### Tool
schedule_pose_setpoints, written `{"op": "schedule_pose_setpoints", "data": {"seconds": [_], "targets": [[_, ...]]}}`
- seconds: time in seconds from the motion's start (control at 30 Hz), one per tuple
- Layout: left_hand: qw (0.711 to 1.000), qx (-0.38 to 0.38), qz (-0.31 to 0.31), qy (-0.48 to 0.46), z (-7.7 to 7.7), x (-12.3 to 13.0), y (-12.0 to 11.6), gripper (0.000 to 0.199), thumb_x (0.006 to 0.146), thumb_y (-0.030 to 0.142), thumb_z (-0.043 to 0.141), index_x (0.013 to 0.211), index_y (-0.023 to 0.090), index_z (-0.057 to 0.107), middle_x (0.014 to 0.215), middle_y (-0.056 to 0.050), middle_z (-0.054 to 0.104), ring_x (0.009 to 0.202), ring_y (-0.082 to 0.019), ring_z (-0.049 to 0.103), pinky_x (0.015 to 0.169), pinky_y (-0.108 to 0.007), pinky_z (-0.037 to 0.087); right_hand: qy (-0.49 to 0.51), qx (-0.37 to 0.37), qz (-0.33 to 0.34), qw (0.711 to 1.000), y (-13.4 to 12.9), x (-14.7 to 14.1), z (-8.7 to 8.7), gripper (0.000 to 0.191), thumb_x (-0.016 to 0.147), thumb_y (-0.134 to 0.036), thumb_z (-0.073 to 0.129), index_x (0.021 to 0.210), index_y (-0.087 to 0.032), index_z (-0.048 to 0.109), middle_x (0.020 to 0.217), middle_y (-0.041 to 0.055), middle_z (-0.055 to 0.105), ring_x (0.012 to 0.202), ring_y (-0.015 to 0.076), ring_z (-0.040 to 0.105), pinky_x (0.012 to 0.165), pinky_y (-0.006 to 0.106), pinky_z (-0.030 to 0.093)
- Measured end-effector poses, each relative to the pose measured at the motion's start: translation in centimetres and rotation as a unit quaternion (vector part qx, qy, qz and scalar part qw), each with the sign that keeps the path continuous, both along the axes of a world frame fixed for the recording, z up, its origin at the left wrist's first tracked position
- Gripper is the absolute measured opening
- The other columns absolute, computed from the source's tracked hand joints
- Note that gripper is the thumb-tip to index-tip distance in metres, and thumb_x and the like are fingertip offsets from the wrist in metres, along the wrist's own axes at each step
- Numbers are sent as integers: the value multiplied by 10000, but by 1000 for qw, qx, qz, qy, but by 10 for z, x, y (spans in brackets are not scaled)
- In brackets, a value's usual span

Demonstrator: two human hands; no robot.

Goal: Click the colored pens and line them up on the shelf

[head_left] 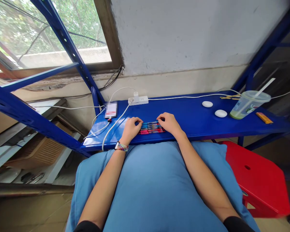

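Observation:
Several pens (151, 127) lie side by side in a row on the blue shelf top (183, 116), bluish ones at the back and red or pink ones nearest me. My left hand (131, 128) is at their left end, thumb and index finger pinched at the end of the rearmost pen. At the right end, my right hand (169, 122) has its fingers curled and pinched on that same pen's other end. The fingers partly cover the pen ends. A patterned band with a watch (122, 147) circles my left wrist.
A white power strip (141, 100) with cables sits against the wall. Left of it lies a blurred white device (110, 110). Two white oval objects (220, 113), a tilted plastic cup (250, 104) with a straw and an orange packet (264, 118) are rightward. A blue pillow (149, 187) covers my lap; a red stool (258, 177) stands right.

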State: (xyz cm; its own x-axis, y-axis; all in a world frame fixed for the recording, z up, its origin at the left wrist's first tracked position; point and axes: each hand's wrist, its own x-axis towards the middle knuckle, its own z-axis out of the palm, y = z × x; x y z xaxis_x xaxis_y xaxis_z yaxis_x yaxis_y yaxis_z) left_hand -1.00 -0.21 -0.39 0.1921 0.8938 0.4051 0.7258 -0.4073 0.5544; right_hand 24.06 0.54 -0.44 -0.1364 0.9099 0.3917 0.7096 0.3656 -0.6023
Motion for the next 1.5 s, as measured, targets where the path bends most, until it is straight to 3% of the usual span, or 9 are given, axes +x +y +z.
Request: {"op": "schedule_pose_setpoints", "data": {"seconds": [0.5,0.7,0.87,1.0,1.2,1.5], "targets": [[1000,0,-6,24,-3,-1,3,224,970,208,605,938,244,824,1011,-52,839,1028,-278,725,1034,-442,517,-42,-4,16,999,0,-1,0,241,972,-140,648,915,-224,867,1002,81,816,951,251,730,880,330,539],[1000,3,-5,20,-3,-1,2,229,988,223,599,960,244,825,1023,-58,834,1042,-278,723,1048,-442,515,-9,6,15,1000,-3,-1,3,194,957,-134,680,996,-218,851,1093,89,767,1000,237,725,958,349,552],[1000,2,-4,10,-2,0,2,225,996,212,594,952,243,813,1018,-54,827,1020,-270,721,1031,-427,519,3,2,118,993,-12,-5,14,151,908,-163,758,819,-255,837,1216,68,743,1157,259,689,1090,407,531],[1000,0,-5,7,-1,0,2,225,997,203,587,949,240,804,1014,-53,828,1012,-264,722,1027,-419,517,-33,-38,189,981,-19,-11,18,99,869,-221,849,797,-287,856,1325,67,723,1292,311,600,1158,480,505],[1000,2,-2,16,-2,0,2,230,995,204,582,949,240,805,1020,-60,832,1018,-275,720,1017,-430,520,-49,-61,215,973,-19,-12,17,139,814,-157,883,794,-290,845,1383,64,703,1360,333,553,1221,544,455],[1000,0,-1,14,0,1,1,247,1008,224,570,936,249,805,1016,-57,832,1023,-279,723,1034,-431,525,-74,-75,201,974,-16,-13,14,147,767,-173,923,753,-289,835,1455,72,674,1420,377,512,1232,594,431]]}}
